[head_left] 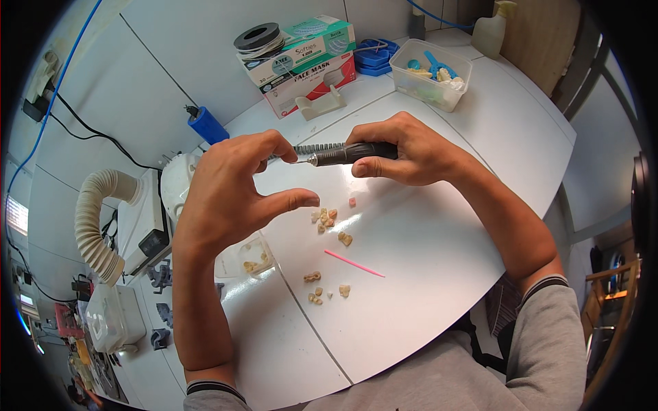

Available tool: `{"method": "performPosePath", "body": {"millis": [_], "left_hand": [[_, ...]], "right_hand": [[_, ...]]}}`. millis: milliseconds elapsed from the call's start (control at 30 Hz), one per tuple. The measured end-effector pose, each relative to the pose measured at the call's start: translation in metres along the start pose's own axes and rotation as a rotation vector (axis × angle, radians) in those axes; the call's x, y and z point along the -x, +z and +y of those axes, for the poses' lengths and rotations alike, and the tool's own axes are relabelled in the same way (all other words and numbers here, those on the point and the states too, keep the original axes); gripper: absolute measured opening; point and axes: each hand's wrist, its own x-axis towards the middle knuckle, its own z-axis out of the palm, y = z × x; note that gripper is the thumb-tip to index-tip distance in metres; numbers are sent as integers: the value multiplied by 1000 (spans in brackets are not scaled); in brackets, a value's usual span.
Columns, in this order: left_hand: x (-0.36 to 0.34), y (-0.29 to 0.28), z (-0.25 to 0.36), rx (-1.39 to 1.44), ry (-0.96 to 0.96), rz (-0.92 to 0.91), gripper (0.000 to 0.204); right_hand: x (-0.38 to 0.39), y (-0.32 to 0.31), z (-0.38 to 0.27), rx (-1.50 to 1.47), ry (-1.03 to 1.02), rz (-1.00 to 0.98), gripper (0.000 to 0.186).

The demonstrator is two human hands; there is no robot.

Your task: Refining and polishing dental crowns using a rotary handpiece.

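My right hand (404,151) is closed around a black rotary handpiece (353,153), its thin metal bit pointing left. My left hand (233,185) is raised at the bit, thumb spread away from curved fingers; its index fingertip is at or near the bit, and I cannot tell if they touch. A coiled cord shows behind the handpiece. Below on the white table (432,260) lie several small cream and tan tooth-like pieces (322,218), a pink piece (352,202), a pink stick (354,262) and a small clear box (253,255) with pieces inside.
Stacked mask boxes (301,61) with a wire spool, blue trays (373,61), a plastic container of tools (430,75) and a spray bottle (490,31) stand at the back. On the left are a ribbed hose (99,205), a lidded bin (116,318) and grey pieces (160,312).
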Motion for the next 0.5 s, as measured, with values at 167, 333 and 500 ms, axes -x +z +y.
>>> {"method": "performPosePath", "body": {"millis": [167, 333, 500], "left_hand": [[0, 7, 0, 42, 16, 47, 23], [-3, 12, -2, -13, -45, -64, 11], [-3, 16, -7, 5, -35, -65, 10]], "right_hand": [[2, -1, -3, 233, 18, -43, 32], [2, 2, -3, 265, 15, -37, 28], [2, 5, -1, 272, 18, -35, 29]]}}
